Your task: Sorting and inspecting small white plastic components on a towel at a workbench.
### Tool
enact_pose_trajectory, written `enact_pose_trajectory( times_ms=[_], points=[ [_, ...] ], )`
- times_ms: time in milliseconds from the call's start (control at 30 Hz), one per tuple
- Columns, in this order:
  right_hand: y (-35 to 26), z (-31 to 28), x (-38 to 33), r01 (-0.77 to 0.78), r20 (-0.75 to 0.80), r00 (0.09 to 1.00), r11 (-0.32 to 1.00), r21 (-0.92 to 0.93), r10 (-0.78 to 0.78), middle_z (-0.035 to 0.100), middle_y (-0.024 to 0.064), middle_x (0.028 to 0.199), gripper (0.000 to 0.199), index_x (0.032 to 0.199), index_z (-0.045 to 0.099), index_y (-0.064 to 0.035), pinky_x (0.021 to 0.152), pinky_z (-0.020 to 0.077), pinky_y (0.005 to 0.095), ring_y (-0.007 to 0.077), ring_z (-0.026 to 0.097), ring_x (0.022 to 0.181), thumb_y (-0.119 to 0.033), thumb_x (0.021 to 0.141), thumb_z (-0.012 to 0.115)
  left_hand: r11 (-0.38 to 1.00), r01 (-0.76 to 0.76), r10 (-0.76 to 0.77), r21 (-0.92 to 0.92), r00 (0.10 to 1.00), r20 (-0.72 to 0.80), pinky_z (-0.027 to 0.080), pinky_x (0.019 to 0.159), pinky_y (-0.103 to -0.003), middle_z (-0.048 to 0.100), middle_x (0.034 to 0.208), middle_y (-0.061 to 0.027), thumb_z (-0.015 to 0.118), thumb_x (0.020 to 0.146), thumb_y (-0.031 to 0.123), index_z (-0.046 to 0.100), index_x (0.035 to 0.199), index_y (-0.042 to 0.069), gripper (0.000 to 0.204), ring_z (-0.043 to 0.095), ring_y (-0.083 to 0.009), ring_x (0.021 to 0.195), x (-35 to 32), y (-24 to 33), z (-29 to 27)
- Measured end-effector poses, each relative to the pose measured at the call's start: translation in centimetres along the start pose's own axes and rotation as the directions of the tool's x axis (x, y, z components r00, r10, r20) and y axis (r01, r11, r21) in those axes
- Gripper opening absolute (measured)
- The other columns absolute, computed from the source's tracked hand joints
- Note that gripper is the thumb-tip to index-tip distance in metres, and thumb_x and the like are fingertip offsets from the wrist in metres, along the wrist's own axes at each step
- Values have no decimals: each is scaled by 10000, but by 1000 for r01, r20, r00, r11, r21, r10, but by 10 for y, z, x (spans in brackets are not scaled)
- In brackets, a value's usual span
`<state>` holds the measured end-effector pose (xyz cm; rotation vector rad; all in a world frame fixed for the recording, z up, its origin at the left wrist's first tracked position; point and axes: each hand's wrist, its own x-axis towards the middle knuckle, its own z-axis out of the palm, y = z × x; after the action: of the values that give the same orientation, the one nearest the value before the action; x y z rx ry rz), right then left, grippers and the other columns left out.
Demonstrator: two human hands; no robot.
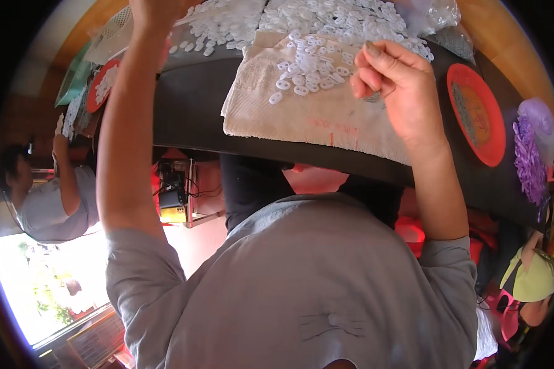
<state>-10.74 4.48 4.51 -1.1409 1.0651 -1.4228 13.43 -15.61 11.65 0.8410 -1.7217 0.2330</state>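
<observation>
Small white oval plastic pieces with holes point(311, 64) lie scattered on a folded beige towel point(277, 120) in front of me. Over the towel's right side is my right hand point(400, 80), its thumb and fingers drawn together in a pinch. Whatever the fingertips hold is too small to make out. A small grey patch point(373, 97) shows just under the curled fingers. My left arm reaches to the far left of the table, and my left hand point(157, 9) is cut off by the upper edge, so its fingers are hidden.
A large heap of similar white pieces point(351, 21) spreads behind the towel on the dark table point(188, 111). At right stand a red plate point(498, 132) with thin grey bits and a purple bundle point(528, 154). Another red plate point(94, 101) and a seated person point(55, 200) are at left.
</observation>
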Motion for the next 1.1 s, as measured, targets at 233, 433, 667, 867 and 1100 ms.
enact_pose_trajectory(
  times_ms=[233,433,667,867,1100],
  points=[
    [-15,-7,-8,124,-115,986,992,31,-120,448,11,596,250,866,624,37,621,393,270,183,544,610,-202,927,579,912,-195,331,-360,868,369,473,622,-336,601,799,-80,743,682,-15,630,828,43,193,579,-262,752,-130,125,-2],
    [-15,-1,-8,149,-96,985,987,51,-144,452,15,596,249,862,631,52,614,397,265,177,535,607,-188,919,596,923,54,226,-381,725,651,482,643,-386,564,796,-85,693,697,37,608,817,44,148,563,-291,782,-165,143,17],
    [-9,-6,-8,140,-86,986,989,-52,-144,473,9,600,217,861,636,52,611,405,252,144,527,597,-158,911,607,903,200,111,-381,747,655,499,637,-354,607,780,-59,679,754,81,621,780,26,84,596,-248,773,-176,139,23],
    [-1,-4,-5,283,62,958,898,-337,-278,636,32,813,127,951,662,31,719,450,228,87,581,780,-22,854,600,261,901,-232,-346,407,884,446,556,-239,616,705,-19,687,835,94,663,847,-15,112,546,-93,612,-142,127,1],
    [0,-7,-7,404,246,908,864,-299,-340,680,55,825,162,924,653,33,736,507,233,111,643,806,76,801,557,-86,946,-102,-312,303,948,438,517,-273,605,691,-83,680,839,74,630,849,-52,137,579,-149,606,-123,121,-3]
  ],
)
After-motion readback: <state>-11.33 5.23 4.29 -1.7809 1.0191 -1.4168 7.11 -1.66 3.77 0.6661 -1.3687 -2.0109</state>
